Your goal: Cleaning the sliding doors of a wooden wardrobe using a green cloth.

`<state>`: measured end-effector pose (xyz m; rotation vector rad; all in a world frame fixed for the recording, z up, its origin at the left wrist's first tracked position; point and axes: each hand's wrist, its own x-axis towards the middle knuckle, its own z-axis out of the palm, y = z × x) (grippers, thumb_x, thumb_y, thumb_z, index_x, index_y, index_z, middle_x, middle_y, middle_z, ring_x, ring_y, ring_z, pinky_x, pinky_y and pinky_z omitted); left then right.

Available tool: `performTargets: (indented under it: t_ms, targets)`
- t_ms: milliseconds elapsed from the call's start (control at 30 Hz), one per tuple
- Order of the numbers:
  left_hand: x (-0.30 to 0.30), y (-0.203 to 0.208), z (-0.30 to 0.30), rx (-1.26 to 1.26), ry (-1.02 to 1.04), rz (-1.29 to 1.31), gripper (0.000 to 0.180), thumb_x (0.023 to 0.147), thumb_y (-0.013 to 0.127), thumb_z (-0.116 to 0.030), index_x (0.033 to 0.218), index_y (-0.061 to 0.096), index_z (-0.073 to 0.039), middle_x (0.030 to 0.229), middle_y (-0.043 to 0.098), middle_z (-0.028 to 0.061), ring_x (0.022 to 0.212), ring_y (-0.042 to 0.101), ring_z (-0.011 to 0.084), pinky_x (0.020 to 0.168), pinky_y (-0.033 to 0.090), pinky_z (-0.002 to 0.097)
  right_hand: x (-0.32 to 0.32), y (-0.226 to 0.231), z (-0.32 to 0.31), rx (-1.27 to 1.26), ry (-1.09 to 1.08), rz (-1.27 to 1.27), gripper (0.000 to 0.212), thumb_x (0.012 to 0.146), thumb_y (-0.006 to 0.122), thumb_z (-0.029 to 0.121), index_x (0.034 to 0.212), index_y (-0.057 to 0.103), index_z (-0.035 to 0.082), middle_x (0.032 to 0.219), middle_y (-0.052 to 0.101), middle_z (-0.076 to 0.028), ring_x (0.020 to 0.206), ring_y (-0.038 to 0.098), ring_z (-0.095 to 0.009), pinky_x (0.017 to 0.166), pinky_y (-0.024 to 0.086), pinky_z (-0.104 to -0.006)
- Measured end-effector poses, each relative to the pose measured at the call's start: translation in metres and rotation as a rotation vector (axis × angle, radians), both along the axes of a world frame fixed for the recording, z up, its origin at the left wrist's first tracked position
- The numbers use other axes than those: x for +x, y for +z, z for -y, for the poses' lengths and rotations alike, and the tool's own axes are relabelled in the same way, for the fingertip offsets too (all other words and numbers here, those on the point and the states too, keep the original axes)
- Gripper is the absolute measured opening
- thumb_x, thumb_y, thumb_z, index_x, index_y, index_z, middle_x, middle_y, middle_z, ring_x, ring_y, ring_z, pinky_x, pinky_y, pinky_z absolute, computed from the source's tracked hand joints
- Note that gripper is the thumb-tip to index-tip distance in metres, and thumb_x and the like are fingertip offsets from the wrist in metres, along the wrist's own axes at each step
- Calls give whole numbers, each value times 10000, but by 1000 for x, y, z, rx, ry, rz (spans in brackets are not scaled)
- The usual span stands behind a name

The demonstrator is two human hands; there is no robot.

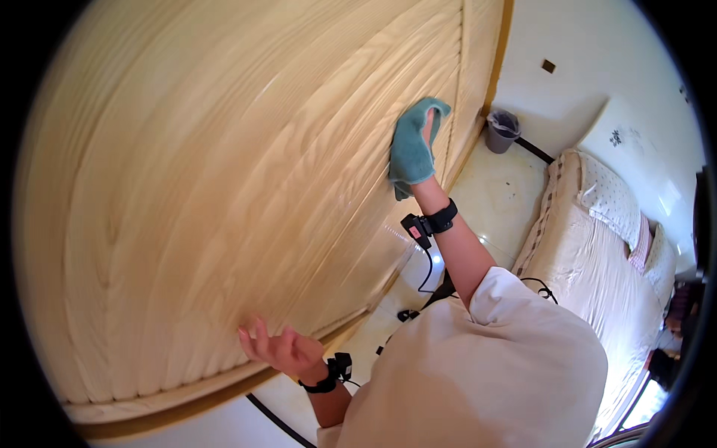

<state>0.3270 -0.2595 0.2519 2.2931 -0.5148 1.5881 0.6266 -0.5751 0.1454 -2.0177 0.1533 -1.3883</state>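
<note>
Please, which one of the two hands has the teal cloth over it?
The right hand, the upper one in the picture: the teal cloth covers most of it. The left hand, lower down, is uncovered.

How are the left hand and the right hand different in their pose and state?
The left hand is uncovered and holds nothing, while the right hand is mostly covered by a teal cloth. The left hand's fingers show, loosely bent and apart; the right hand's are mostly hidden. Both are in front of the wood-grained panel, and each wrist wears a black band.
</note>
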Motion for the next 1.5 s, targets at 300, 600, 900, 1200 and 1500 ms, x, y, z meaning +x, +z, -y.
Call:
performTargets:
  t_ms: [300, 600, 900, 1200, 1500]
  targets:
    - [34, -3, 48, 103, -121, -17, 263, 900, 455, -28, 1105, 608, -90, 1333, 574, 225, 1353, 393, 482, 1097, 310, 675, 29, -9, 18, -29, -187, -131, 654, 999, 539, 162, 1553, 229, 5, 1528, 312, -179, 1398, 347, -286, 1167, 291, -336]
    - [156, 14, 181, 123, 253, 130, 514, 956, 535, -225, 1447, 456, -96, 1575, 335, 255, 1483, 203, 483, 1184, 0, 615, 2, 173, 46, -26, 312, 128, 714, 937, 562, 120, 1554, 237, -31, 1599, 170, -306, 1479, 159, -497, 1204, 160, -493]
    - [168, -1, 204, 201, 593, 168, 525, 975, 532, -243, 1455, 469, -40, 1581, 292, 290, 1501, 165, 463, 1185, 39, 638, 74, 152, 178, 162, 293, 108, 808, 928, 617, 156, 1589, 169, 30, 1632, 90, -271, 1491, 163, -459, 1200, 197, -462]
    - [167, -14, 197, 204, 725, 230, 481, 994, 496, -183, 1426, 479, 29, 1510, 377, 317, 1337, 442, 500, 1101, 398, 567, 94, 106, 192, 257, 381, -1, 703, 928, 610, 93, 1523, 257, -34, 1441, 406, -223, 1301, 403, -380, 1120, 306, -442]
    - [169, -47, 198, -462, 618, 88, 391, 999, 442, -62, 1365, 477, 72, 1536, 341, 296, 1408, 397, 401, 1131, 410, 494, 89, 82, 181, 169, 421, 39, 762, 919, 613, 67, 1554, 199, -8, 1476, 355, -259, 1335, 381, -408, 1134, 288, -475]
